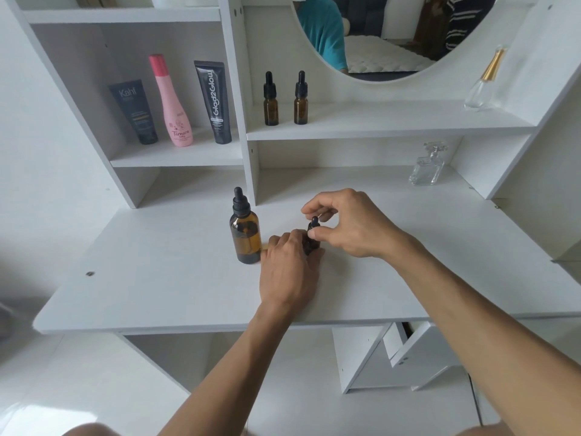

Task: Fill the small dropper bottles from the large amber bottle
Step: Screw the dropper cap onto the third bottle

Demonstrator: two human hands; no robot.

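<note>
On the white bench (163, 287) the person is working on one small dropper bottle (311, 243), which is standing just right of the large amber bottle (245, 236). The left hand (287, 272) is wrapping its curled fingers around the small bottle's body, hiding most of the glass. The right hand (352, 225) is arching over the top, and its thumb and forefinger are pinching the black dropper cap (313, 224) (whether the cap is screwed down or loose cannot be told from here). The large amber bottle is standing upright with its own black dropper top in place, close beside the left hand's knuckles; whether they touch is unclear.

Two more small dropper bottles (271, 103) (301, 102) are standing upright and capped, side by side, on the middle shelf (393, 121) under the round mirror (386, 36). In the left cubby a dark Kahf tube (135, 111), a pink Tamara bottle (173, 102) and a black Glad2Glow tube (215, 102) are standing in a row. A clear perfume bottle with a gold neck (482, 83) is sitting at the shelf's right end, and a clear square glass bottle (429, 166) is resting at the back of the bench below it.
</note>
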